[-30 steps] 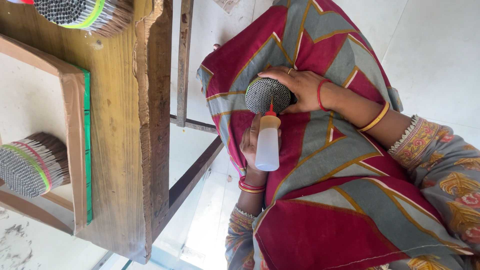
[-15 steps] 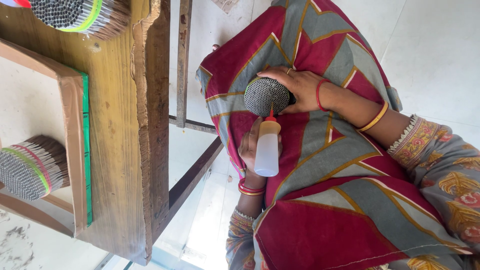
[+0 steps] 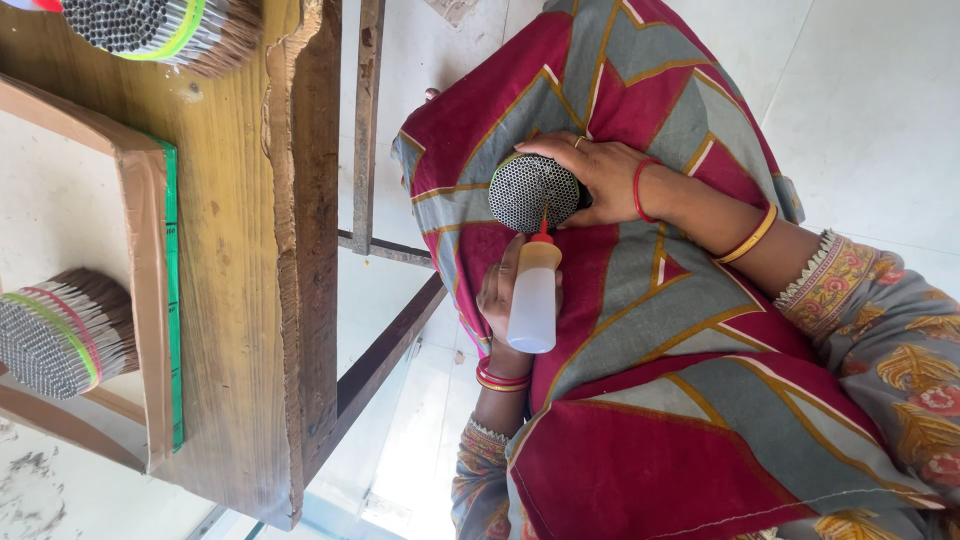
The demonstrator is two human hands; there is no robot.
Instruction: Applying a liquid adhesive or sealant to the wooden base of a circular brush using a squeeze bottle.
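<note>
My right hand (image 3: 600,175) grips a round bundle of thin tubes (image 3: 532,190) over my lap, its honeycomb end face turned toward me. My left hand (image 3: 500,300) holds a small white squeeze bottle (image 3: 533,300) with a red nozzle. The nozzle tip touches the lower edge of the bundle's face. Both wrists wear bangles. A red and grey patterned cloth (image 3: 640,330) covers my lap beneath the hands.
A rough wooden table (image 3: 250,250) runs along the left, with its leg braces (image 3: 380,360) close to my knees. On it lie two more tube bundles (image 3: 55,335) (image 3: 150,25) and a flat brown cardboard tray (image 3: 150,300). Pale floor tiles (image 3: 860,110) lie beyond my lap.
The bottle's nozzle has shifted slightly along the bundle's face. Both hands otherwise keep their places.
</note>
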